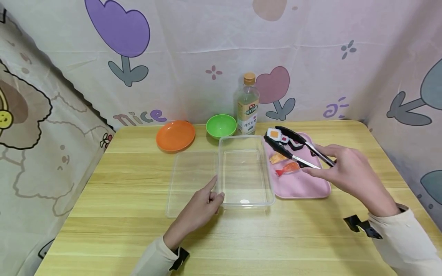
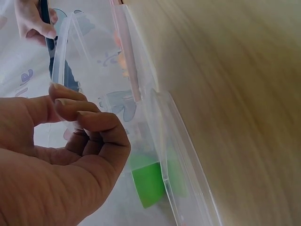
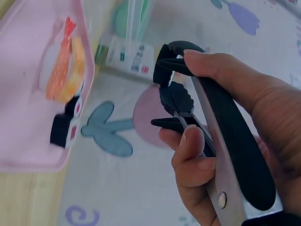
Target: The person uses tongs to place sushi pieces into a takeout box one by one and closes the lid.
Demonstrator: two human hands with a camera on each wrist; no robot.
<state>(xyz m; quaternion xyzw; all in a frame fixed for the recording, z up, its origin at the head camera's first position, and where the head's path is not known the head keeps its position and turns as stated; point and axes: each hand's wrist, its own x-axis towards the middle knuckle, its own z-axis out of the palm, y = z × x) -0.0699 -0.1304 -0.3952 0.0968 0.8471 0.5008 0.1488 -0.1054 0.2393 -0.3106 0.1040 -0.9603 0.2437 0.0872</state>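
Observation:
My right hand [image 1: 352, 174] grips a pair of metal tongs [image 1: 324, 155] with black tips. Between the tips is a toy sushi roll [image 1: 274, 134], white with an orange centre, above the far left corner of a pink tray [image 1: 300, 188]. More toy sushi lies on the tray: a shrimp piece [image 1: 288, 168], a yellowish piece [image 1: 277, 158] and small black-sided rolls [image 3: 63, 131]. My left hand [image 1: 200, 207] touches the left edge of a clear plastic box [image 1: 246, 205], index finger extended and other fingers bent. Whether the thumb presses on the rim is unclear.
A clear flat lid [image 1: 191, 168] lies left of the box, partly behind my left hand. Along the back stand an orange plate [image 1: 175, 136], a green bowl [image 1: 221, 126] and a bottle [image 1: 248, 107] with an orange cap. A patterned cloth [image 1: 193, 57] hangs behind the wooden table [image 1: 114, 199].

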